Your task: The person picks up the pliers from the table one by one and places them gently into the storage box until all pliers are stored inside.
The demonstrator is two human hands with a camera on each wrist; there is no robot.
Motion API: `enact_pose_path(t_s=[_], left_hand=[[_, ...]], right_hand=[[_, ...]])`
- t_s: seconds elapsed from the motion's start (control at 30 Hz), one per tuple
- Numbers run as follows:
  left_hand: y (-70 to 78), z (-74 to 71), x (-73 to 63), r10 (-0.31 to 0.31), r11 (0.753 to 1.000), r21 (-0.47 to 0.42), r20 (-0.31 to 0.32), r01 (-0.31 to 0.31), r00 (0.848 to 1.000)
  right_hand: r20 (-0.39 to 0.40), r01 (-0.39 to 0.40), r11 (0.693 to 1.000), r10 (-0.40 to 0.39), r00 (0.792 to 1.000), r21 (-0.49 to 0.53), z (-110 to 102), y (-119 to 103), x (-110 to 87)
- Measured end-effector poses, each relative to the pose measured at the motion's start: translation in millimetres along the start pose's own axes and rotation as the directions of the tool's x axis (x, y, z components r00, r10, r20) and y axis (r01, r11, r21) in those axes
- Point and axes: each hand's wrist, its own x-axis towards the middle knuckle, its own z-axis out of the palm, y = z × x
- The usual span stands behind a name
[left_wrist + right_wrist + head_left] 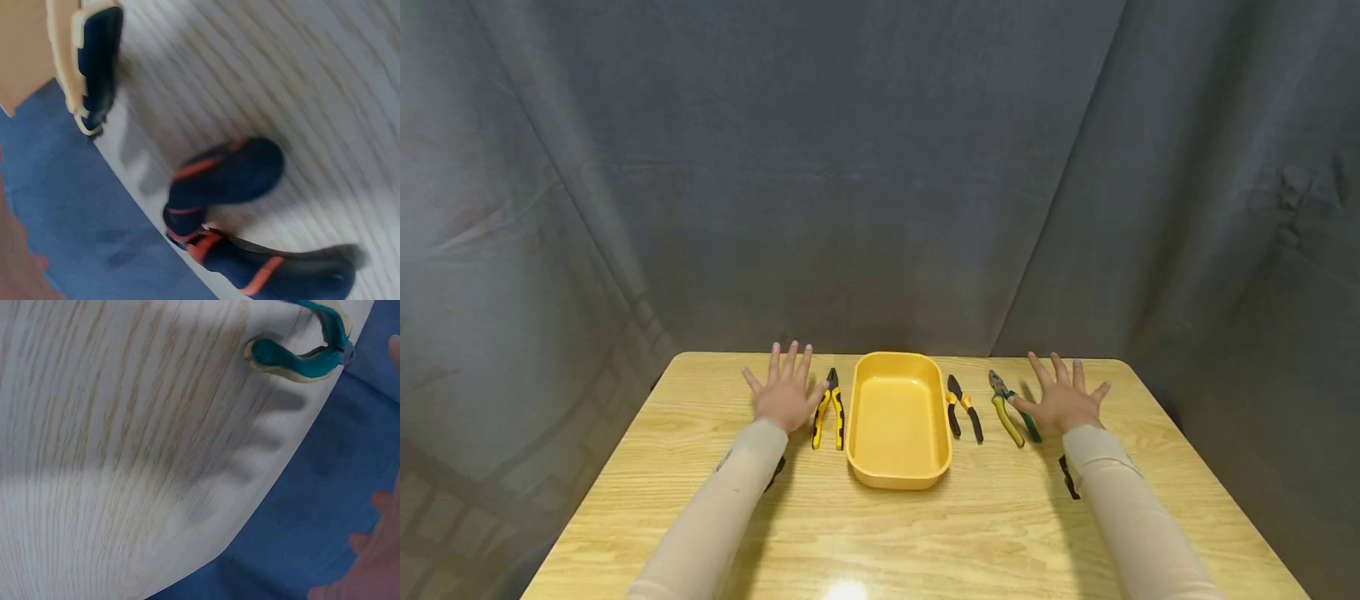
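My left hand point(784, 404) is held over the table's far left with its fingers spread, holding nothing. Close to its thumb lie black-and-yellow pliers point(839, 417). In the left wrist view, pliers with dark, orange-striped handles point(231, 175) lie on the table; the left hand and arm hide them from the head view. My right hand point(1066, 408), also spread and bare, hovers at the far right. Its thumb overlaps green-and-yellow pliers point(1009, 421), whose teal handles show in the right wrist view. Orange-and-black pliers point(968, 412) lie between those and a yellow tray point(898, 482).
The tray stands mid-table, its inside facing up. The pale wooden table point(880, 542) ends at a grey curtain point(850, 208) behind, with more curtain on both sides. Small black wrist gear point(1069, 477) hangs below the right sleeve.
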Motion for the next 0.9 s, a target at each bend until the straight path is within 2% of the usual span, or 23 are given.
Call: enact_pose_path(t_s=[0.17, 0.4, 0.57, 0.7, 0.9], left_hand=[[7.4, 1.5, -1.1, 0.033, 0.999, -0.005, -0.025, -0.033, 0.999], [21.0, -3.4, -7.7, 0.087, 0.995, -0.039, -0.021, -0.087, 0.996], [28.6, -1.5, -12.0, 0.138, 0.988, -0.057, -0.060, -0.142, 0.989], [35.4, 1.6, -14.6, 0.172, 0.983, -0.051, -0.076, -0.176, 0.982], [43.8, 5.1, -17.2, 0.189, 0.982, -0.020, -0.062, -0.190, 0.980]], right_hand=[[-0.016, 0.025, 1.000, -0.025, 1.000, 0.006, 1.1, -3.7, 1.0], [-0.049, 0.064, 0.998, -0.064, 0.997, 0.010, 4.0, -10.4, -0.1], [-0.060, 0.081, 0.997, -0.080, 0.995, 0.011, 6.7, -17.5, -0.8], [-0.070, 0.088, 0.996, -0.086, 0.994, 0.025, 8.2, -24.6, -0.7], [-0.079, 0.113, 0.993, -0.110, 0.991, 0.034, 11.0, -37.4, -2.1]])
